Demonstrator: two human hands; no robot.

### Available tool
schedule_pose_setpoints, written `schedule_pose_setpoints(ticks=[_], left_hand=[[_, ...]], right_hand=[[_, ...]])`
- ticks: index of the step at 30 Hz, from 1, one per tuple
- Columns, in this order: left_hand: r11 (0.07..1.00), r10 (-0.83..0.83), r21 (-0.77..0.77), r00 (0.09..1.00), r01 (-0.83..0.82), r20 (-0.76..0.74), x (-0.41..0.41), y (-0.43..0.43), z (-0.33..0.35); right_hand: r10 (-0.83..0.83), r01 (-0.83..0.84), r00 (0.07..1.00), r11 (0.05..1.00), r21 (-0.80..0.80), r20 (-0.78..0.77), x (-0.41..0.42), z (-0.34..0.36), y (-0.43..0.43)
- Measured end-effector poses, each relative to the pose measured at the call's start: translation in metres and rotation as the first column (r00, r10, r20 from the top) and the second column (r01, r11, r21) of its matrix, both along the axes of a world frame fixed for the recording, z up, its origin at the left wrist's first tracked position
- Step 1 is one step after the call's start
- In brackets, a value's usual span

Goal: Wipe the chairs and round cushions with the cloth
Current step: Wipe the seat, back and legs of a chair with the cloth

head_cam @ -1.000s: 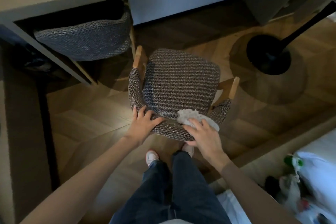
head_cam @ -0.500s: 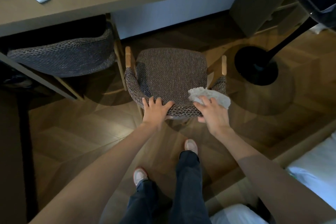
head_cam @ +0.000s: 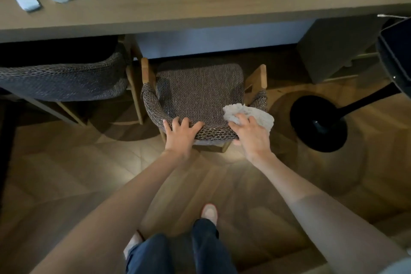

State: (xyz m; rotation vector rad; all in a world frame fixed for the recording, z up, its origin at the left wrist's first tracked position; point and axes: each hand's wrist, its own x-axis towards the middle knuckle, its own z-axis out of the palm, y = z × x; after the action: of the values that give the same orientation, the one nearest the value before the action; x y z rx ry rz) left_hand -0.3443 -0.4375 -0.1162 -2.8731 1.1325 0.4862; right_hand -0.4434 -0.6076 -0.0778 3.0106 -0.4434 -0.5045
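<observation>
The chair (head_cam: 200,93) has been pushed closer to the front edge of the desk (head_cam: 200,6). Its back is gripped by the left hand (head_cam: 181,134). The cloth (head_cam: 255,115) is held there by the right hand (head_cam: 251,138), so wiping here seems finished.

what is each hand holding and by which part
Right hand grips the cloth by its near edge, on the chair back's right end. Left hand grips the back's top rim.

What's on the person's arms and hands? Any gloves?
No gloves. The left hand and right hand are bare, with no ring, watch or bracelet showing. Both forearms are bare; what looks like a pale sleeve edge shows by the right upper arm.
</observation>
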Motion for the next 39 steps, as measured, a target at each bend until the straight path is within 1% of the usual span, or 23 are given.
schedule_pose_setpoints(ticks=[6, 10, 16, 20, 25, 29, 31, 32, 34, 35, 37, 39], left_hand=[[0.998, 0.058, 0.019, 0.998, -0.058, 0.005, 0.056, -0.05, 0.0], [0.997, 0.074, 0.018, 0.997, -0.074, 0.029, 0.104, -0.069, -0.001], [0.993, 0.113, 0.023, 0.993, -0.113, 0.028, 0.175, -0.099, -0.013], [0.991, 0.128, 0.029, 0.991, -0.129, 0.031, 0.216, -0.118, -0.012], [0.991, 0.133, 0.023, 0.991, -0.134, 0.027, 0.251, -0.139, -0.014], [0.989, 0.149, 0.004, 0.988, -0.149, 0.031, 0.257, -0.153, -0.014], [0.987, 0.161, -0.011, 0.987, -0.161, -0.018, 0.258, -0.154, -0.011], [0.985, 0.169, -0.028, 0.983, -0.172, -0.066, 0.258, -0.152, -0.009], [0.971, 0.187, -0.113, 0.966, -0.208, -0.178, 0.257, -0.144, -0.005], [0.955, 0.191, -0.179, 0.954, -0.235, -0.231, 0.255, -0.138, -0.001], [0.887, 0.201, -0.343, 0.926, -0.31, -0.319, 0.245, -0.127, 0.01], [0.791, 0.187, -0.477, 0.894, -0.383, -0.408, 0.229, -0.116, 0.027]], right_hand=[[0.046, -0.046, 0.999, 0.999, 0.01, 0.026, 0.065, -0.002, -0.055], [0.047, -0.049, 0.998, 0.998, 0.038, 0.043, 0.114, -0.007, -0.075], [0.036, -0.037, 0.999, 0.998, 0.047, 0.029, 0.19, -0.019, -0.103], [0.037, -0.038, 0.998, 0.999, 0.028, 0.042, 0.235, -0.02, -0.121], [0.011, -0.011, 0.999, 1.0, -0.005, 0.031, 0.272, -0.018, -0.138], [-0.039, 0.039, 0.999, 0.999, -0.013, 0.016, 0.283, -0.017, -0.145], [-0.082, 0.081, 0.996, 0.995, 0.058, 0.026, 0.284, -0.013, -0.143], [-0.114, 0.109, 0.993, 0.986, 0.124, 0.041, 0.284, -0.01, -0.142], [-0.179, 0.142, 0.978, 0.947, 0.288, 0.106, 0.279, -0.002, -0.142], [-0.197, 0.129, 0.968, 0.922, 0.366, 0.156, 0.275, 0.003, -0.143], [-0.2, 0.052, 0.946, 0.87, 0.49, 0.256, 0.263, 0.017, -0.14], [-0.209, -0.014, 0.931, 0.798, 0.603, 0.299, 0.248, 0.031, -0.134]])
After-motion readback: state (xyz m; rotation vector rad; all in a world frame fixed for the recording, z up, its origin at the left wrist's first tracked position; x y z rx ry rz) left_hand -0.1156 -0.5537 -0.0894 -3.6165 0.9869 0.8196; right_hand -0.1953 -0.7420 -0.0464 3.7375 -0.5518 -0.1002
